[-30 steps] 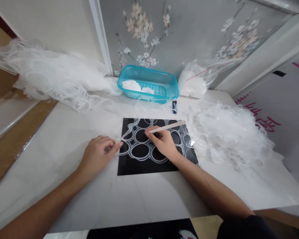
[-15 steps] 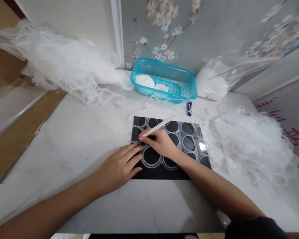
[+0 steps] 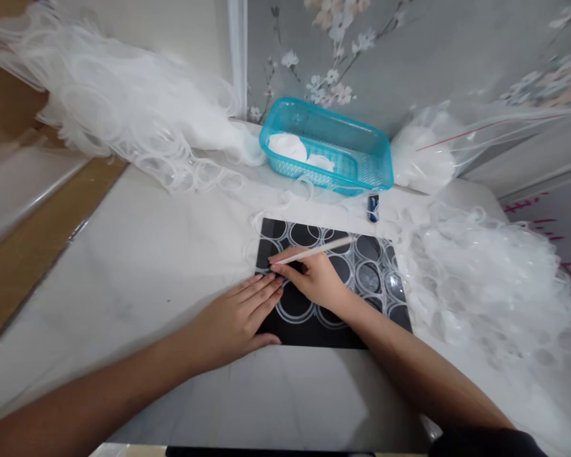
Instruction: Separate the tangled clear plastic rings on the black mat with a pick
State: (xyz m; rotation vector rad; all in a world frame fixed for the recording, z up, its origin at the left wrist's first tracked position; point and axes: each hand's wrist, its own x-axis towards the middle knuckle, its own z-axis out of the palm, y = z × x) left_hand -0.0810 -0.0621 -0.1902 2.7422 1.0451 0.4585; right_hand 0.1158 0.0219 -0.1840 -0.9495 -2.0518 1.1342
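A black rectangular sheet (image 3: 309, 335) lies on the white table, with a clear film of white ring outlines (image 3: 295, 314) over it. My right hand (image 3: 316, 279) is closed around a thin, pale stick-like tool (image 3: 330, 245), pinched near its lower end over the sheet's left part. Its tip is hidden by my fingers. Flat on the sheet's left edge, my left hand (image 3: 245, 314) has its fingers stretched out and its thumb apart, the fingertips close to the right hand's pinch.
Behind the sheet stands a blue plastic basket (image 3: 326, 117) holding white pieces. Piles of clear ring-cut film lie at the left (image 3: 124, 108) and right (image 3: 495, 279). A small dark blue item (image 3: 373, 208) and a zip bag (image 3: 426, 158) are near the basket.
The stick has tilted lower, towards the right. My left thumb has spread away from the fingers, and the fingers have shifted slightly on the sheet. The camera view has shifted a little.
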